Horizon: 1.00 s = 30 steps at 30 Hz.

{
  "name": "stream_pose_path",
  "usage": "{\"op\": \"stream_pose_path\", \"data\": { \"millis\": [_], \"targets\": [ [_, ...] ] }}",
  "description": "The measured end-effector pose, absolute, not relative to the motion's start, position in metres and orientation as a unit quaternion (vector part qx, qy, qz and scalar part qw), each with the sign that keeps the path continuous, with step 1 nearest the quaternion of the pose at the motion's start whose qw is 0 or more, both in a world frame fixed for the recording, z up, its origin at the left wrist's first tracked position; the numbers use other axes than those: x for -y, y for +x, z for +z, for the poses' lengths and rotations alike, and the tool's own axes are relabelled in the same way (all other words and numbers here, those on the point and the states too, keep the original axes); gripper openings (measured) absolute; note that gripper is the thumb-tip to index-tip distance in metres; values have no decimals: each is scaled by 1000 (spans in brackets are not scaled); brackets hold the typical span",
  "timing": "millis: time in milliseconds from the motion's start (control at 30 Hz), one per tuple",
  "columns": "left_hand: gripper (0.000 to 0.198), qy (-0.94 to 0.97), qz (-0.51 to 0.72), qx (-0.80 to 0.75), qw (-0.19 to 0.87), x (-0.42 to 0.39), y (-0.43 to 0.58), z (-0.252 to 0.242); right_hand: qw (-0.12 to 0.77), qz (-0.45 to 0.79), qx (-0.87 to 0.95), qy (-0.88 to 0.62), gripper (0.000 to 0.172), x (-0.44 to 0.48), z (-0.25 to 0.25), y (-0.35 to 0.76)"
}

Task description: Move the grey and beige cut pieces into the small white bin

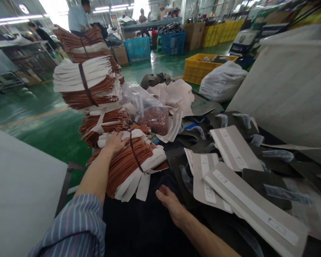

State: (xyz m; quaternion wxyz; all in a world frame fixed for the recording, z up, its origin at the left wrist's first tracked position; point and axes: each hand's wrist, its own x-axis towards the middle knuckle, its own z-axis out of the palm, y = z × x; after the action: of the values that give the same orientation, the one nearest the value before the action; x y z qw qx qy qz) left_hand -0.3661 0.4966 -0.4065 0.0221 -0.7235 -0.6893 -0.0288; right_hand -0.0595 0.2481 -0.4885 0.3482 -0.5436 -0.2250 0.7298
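Note:
My left hand point(115, 142) lies on top of the nearest bundle of brown and white leather-like pieces point(131, 157), its fingers stretched out over the upper edge. A dark strap point(134, 151) runs around this bundle, and white strips fan out at its front. To the right, my right hand point(171, 203) hovers over dark cloth point(144, 228), apart from the bundle, fingers extended and holding nothing. Beyond the bundle sits a clear plastic bag point(152, 114) with reddish-brown contents. Beige panels with white strips point(254, 207) lie right of my right hand.
More tied bundles point(85, 84) are stacked high behind the left hand. A pale crumpled sheet point(176, 94) and a yellow crate point(195, 69) stand farther back. A large white bin point(289, 78) rises at the right, a white surface point(21, 192) at the left. A person point(79, 18) stands behind.

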Motion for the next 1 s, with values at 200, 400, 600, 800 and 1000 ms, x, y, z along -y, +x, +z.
{"op": "stream_pose_path", "data": {
  "millis": [200, 400, 600, 800, 1000],
  "targets": [
    [72, -704, -30, 709, 1, -508, -369, -411, 389, 686, 190, -585, 105, -263, -509, -94],
    [78, -674, -13, 738, 21, -497, -347, -405, 434, 733, 139, -505, 108, -285, -506, -124],
    [79, -656, -22, 754, 17, -483, -341, -398, 438, 767, 104, -456, 83, -291, -515, -151],
    [71, -652, -44, 757, 10, -477, -338, -397, 467, 775, 48, -423, 84, -296, -517, -162],
    [57, -642, -106, 759, 28, -478, -345, -422, 530, 729, -6, -433, 98, -318, -510, -180]
  ]
}}
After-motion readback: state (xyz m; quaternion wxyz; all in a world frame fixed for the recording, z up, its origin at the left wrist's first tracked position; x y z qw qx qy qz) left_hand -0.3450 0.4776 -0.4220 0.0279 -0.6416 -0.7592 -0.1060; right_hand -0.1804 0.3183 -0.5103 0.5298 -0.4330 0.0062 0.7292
